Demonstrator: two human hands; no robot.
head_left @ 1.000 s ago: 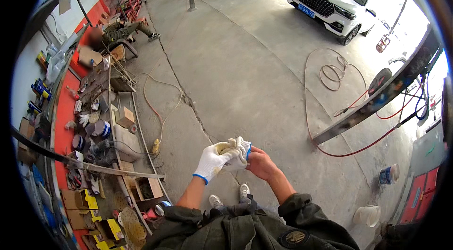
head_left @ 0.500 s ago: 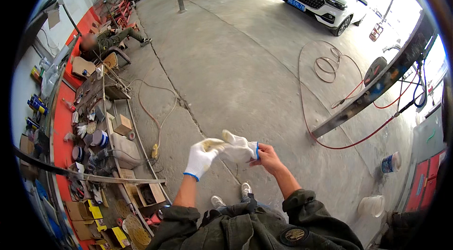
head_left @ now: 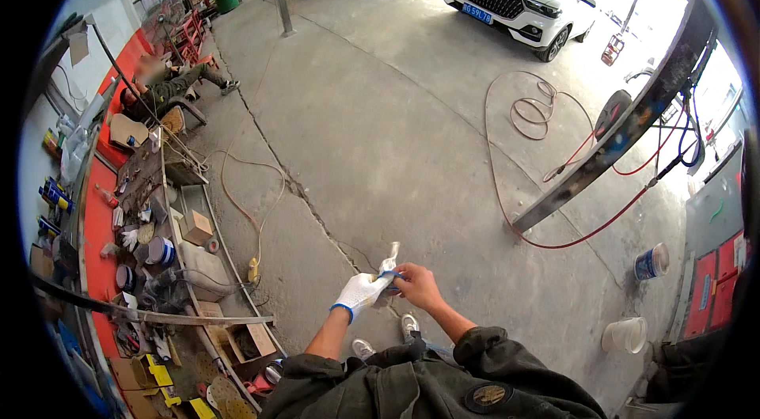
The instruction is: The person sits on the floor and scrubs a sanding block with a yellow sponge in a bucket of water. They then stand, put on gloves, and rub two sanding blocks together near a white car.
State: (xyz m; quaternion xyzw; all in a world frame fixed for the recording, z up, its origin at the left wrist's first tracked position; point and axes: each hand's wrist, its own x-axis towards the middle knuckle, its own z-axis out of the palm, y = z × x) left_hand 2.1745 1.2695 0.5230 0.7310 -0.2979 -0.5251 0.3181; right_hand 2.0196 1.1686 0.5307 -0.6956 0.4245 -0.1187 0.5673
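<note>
My left hand [head_left: 361, 292] wears a white knitted work glove with a blue cuff edge. In front of my body, its fingers are closed on a second white work glove [head_left: 391, 259]. My bare right hand [head_left: 416, 286] grips that loose glove at its blue-edged cuff. The two hands are close together, and the loose glove's finger end points away from me. My left hand's fingertips are partly hidden behind the glove.
A long bench [head_left: 261, 310] cluttered with boxes, cans and sanding discs runs along my left. Beyond it a person [head_left: 170, 91] reclines. To the right are a slanted metal post [head_left: 609, 142], a red hose [head_left: 566, 246] and two buckets [head_left: 625, 335]. A white car [head_left: 518, 0] stands ahead.
Both hands have come closer to my body and to each other. The loose glove has swung from lying sideways between them to pointing away from me. My view has shifted slightly.
</note>
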